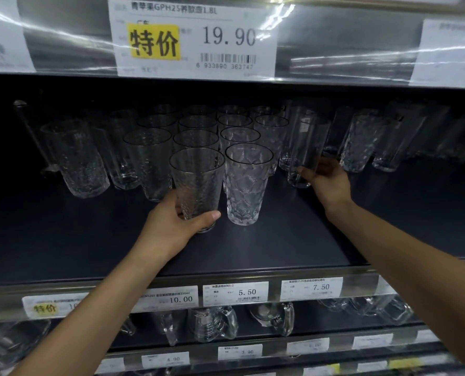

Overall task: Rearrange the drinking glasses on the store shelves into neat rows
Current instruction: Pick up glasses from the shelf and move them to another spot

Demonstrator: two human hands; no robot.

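Note:
Clear drinking glasses stand on a dark shelf (266, 248). My left hand (171, 223) grips the base of a dimpled tumbler (197, 183) at the front of a column. Beside it to the right stands a diamond-patterned tumbler (246, 183), heading its own column of like glasses (239, 135). My right hand (327, 180) holds the lower part of a tall plain glass (306, 150) to the right of those rows. More textured glasses stand at the left (76, 158) and at the right (361, 142), loosely spaced.
A shelf edge above carries a large price tag (193, 36) close over the glass rims. The front rail holds small price labels (235, 293). Glass mugs (215, 322) stand on the shelf below.

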